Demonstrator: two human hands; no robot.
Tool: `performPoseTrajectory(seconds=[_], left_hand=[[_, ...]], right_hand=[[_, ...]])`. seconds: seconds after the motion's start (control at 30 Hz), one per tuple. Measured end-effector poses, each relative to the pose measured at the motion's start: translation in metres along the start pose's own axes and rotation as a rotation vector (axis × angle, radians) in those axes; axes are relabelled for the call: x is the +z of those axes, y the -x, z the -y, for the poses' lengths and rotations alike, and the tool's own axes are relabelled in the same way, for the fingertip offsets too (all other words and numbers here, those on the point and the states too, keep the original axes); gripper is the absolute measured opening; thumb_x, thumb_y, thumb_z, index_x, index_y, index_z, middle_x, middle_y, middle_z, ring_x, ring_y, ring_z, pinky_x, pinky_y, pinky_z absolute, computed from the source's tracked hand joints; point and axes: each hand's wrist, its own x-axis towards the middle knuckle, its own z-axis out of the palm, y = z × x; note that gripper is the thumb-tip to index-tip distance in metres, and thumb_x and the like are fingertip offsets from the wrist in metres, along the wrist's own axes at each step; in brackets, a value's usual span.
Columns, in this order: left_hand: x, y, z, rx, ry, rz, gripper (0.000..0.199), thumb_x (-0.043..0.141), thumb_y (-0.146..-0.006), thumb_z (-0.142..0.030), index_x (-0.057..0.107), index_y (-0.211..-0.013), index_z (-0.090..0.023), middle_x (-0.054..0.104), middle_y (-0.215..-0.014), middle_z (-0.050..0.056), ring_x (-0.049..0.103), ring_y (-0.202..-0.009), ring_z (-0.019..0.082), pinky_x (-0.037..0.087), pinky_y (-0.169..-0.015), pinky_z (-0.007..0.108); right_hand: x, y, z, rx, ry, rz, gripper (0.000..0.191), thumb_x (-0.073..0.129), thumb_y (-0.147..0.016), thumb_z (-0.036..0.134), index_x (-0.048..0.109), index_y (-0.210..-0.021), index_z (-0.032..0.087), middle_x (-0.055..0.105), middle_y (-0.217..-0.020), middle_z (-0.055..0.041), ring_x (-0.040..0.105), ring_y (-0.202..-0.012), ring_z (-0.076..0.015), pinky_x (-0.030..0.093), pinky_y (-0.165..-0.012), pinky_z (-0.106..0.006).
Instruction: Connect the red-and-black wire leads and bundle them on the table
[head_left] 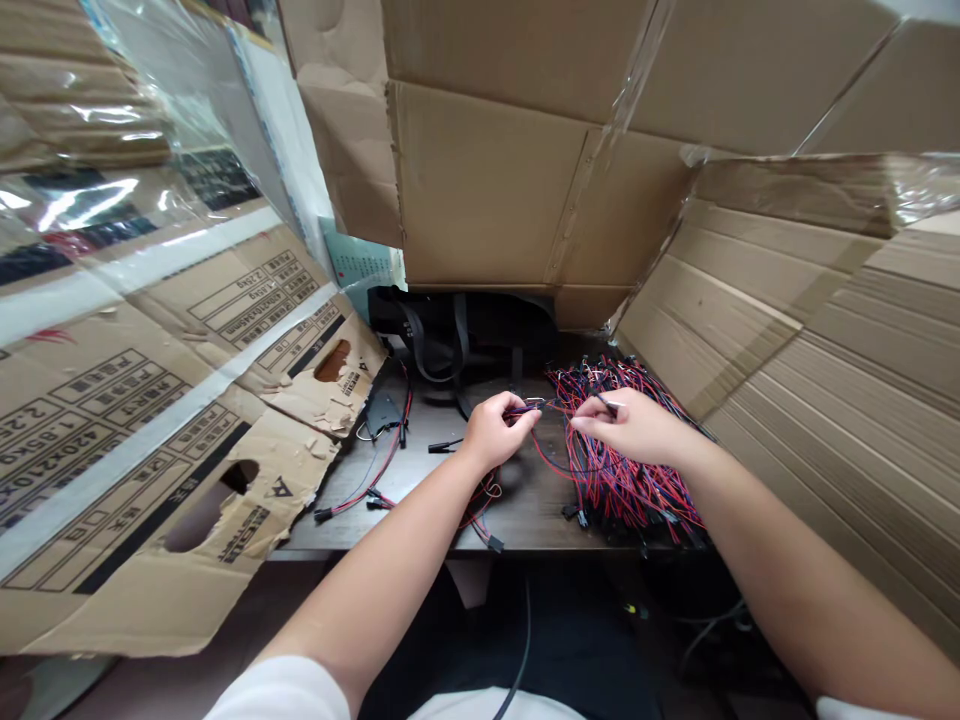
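My left hand (pixel 499 430) is closed in a pinch on thin dark and red wires near the middle of the table (pixel 442 500). To its right, my right hand (pixel 619 420) has its fingers pressed together, with a small dark, slim item showing by the index finger; exactly what it is cannot be made out. A large heap of red and dark wires (pixel 630 490) with black connectors lies beneath and around my right hand. Left of my left hand, a few loose wires (pixel 390 455) with black connectors (pixel 324 515) rest on the table.
Cardboard walls stand on the left (pixel 150 400), at the back (pixel 495 190) and on the right (pixel 840 380). A black bag (pixel 495 325) with straps lies at the table's back. The table's front edge runs below my hands, and a cable (pixel 527 630) hangs over my lap.
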Motion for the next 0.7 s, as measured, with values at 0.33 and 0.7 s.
performPoseTrajectory(seconds=[0.33,0.7], left_hand=[[-0.002,0.004,0.000,0.236,-0.226,-0.058,0.004,0.059,-0.081,-0.018,0.063,-0.080,-0.019,0.065,-0.077,0.004,0.060,-0.071,0.018,0.046,-0.066,0.029],[-0.005,0.004,0.001,0.391,-0.148,-0.075,0.021,0.050,-0.088,-0.016,0.071,-0.085,-0.018,0.066,-0.075,0.006,0.062,-0.068,0.015,0.048,-0.064,0.026]], right_hand=[[0.052,-0.027,0.016,-0.029,-0.305,-0.149,0.025,0.060,-0.075,0.035,0.070,-0.067,0.013,0.064,-0.058,-0.0030,0.052,-0.054,-0.0136,0.038,-0.052,-0.025],[0.064,-0.027,0.020,-0.004,-0.577,-0.265,0.027,0.066,-0.070,0.041,0.071,-0.072,0.014,0.071,-0.072,-0.0070,0.062,-0.066,-0.0184,0.047,-0.064,-0.030]])
